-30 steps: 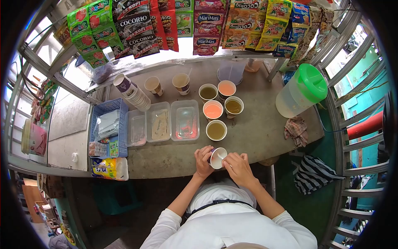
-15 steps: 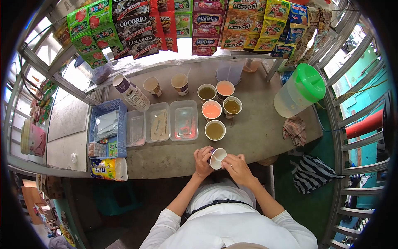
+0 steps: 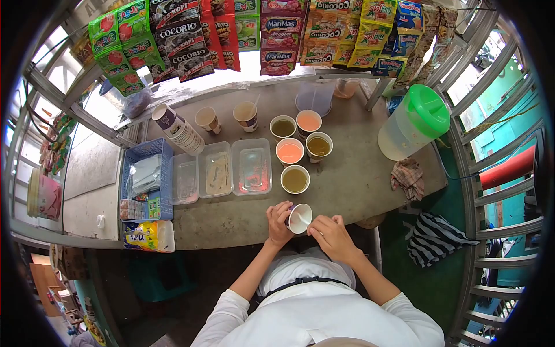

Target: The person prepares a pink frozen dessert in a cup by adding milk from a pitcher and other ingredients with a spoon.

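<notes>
My left hand is wrapped round the side of a paper cup at the front edge of the counter. The cup tilts toward me, and something white shows inside it. Just right of its rim, my right hand has its fingers pinched together; what they hold, if anything, is too small to make out. Beyond the cup stands a cup of olive-green drink, with a cup of pink drink behind it. Further back are another green cup, a brown-green cup and a second pink cup.
Three clear plastic trays lie left of the drinks, beside a blue basket. Stacked cups lean behind them. A green-lidded pitcher and a checked cloth are on the right. Sachets hang above.
My right hand has moved slightly away from the cup's rim. The cup's opening now shows more fully. The whole view has shifted a little.
</notes>
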`<state>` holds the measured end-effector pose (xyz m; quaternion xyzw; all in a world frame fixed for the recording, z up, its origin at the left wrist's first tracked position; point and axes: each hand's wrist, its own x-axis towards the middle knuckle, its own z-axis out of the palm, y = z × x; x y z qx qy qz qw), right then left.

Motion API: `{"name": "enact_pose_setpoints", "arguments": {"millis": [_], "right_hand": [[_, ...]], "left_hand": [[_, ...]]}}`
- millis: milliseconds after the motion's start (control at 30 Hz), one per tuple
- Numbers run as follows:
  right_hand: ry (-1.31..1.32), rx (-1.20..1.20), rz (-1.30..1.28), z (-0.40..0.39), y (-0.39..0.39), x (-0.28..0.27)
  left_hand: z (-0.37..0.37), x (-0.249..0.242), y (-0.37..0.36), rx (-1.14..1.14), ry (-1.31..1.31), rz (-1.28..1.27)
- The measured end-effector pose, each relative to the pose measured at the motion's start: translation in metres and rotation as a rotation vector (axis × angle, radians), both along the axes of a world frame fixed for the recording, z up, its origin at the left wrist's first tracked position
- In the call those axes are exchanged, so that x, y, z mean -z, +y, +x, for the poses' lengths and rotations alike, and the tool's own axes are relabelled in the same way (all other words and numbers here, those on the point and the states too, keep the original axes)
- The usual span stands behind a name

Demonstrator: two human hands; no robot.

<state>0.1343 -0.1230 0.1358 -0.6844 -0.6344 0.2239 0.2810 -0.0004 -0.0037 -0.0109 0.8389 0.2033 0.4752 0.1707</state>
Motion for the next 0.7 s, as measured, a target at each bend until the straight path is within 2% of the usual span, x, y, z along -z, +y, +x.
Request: {"name": "enact_pose_setpoints", "arguments": {"millis": [67,167,267,367,467,567,667,700], "right_hand": [[-0.112,0.04,0.053,-0.002,0.001,0.003],[0.127,-0.004,-0.02,-0.002,0.001,0.008],[-0.073,0.056,0.06,-0.007,0.004,0.011],[0.142,0.011,-0.052,-0.003,0.004,0.016],[0.012,0.094,0.066,-0.006,0.007,0.019],[0.199,0.041,-0.034,-0.003,0.006,0.017],[0.006,0.097,0.046,-0.005,0.007,0.019],[0.066,0.079,0.024,-0.004,0.007,0.019]], "left_hand": [[-0.001,-0.001,0.0,-0.008,0.003,0.0],[0.001,0.0,0.0,-0.005,-0.005,-0.002],[0.003,-0.007,-0.002,-0.006,-0.031,-0.022],[0.002,-0.004,-0.002,-0.002,-0.026,-0.006],[0.001,-0.002,-0.002,-0.005,-0.03,-0.014],[0.001,-0.003,-0.001,-0.017,-0.033,-0.009],[0.001,-0.004,-0.002,-0.013,-0.034,-0.007],[0.001,-0.006,-0.002,-0.013,-0.03,-0.007]]}}
